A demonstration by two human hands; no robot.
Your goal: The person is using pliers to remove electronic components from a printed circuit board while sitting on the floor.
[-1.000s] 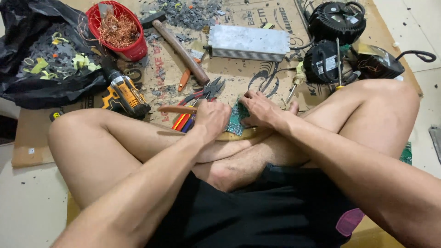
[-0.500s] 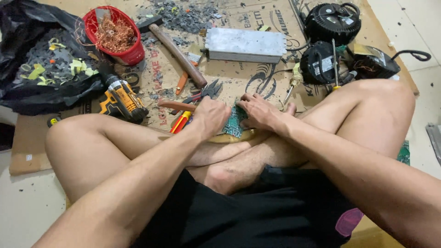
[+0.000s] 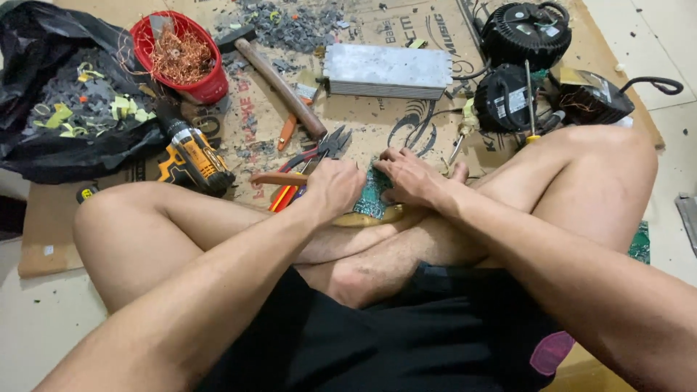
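My left hand (image 3: 335,187) and right hand (image 3: 410,176) cover most of the green circuit board (image 3: 374,194), so only a strip shows between them. I cannot tell what my fingertips pinch there. My left fist hides the handles of the pliers (image 3: 319,149). The black bag (image 3: 54,109) is cut off at the left edge.

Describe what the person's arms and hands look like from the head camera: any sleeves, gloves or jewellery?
Both arms are bare from the bottom edge of the picture to the fingertips, with no sleeves in view. The left hand and the right hand are ungloved, and no watch, wristband or ring shows on either. The only clothing visible is black shorts with a pink patch at one side.
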